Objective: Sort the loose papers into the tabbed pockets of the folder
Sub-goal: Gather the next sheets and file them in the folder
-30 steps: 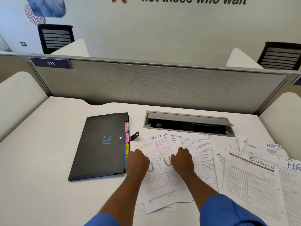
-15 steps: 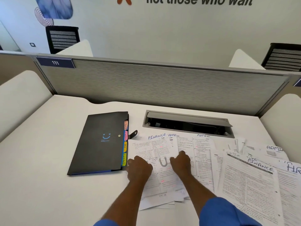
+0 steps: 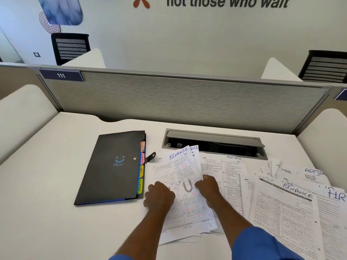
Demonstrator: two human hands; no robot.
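Since a second ago you have squared up the FINANCE sheets [image 3: 183, 166], two headings showing, and tilted their far edge up off the bench [image 3: 47, 184]. Your right hand [image 3: 207, 186] pinches their right edge. Your left hand [image 3: 159, 194] lies curled on their left side, its grip unclear. One black folder [image 3: 112, 166] with four tabs [image 3: 141, 172] lies just left.

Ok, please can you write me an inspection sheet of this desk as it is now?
Surface: white desk, flat.
Job's things: black folder lies shut, strap undone, beside the FINANCE stack; loose papers spread at right.
Clutter: nothing seen.
Grips: left hand rests curled on the stack, grip unclear; right hand pinches its right edge.
Cables: nothing seen clearly in the open cable box.
Surroundings: grey partition, black chairs behind.
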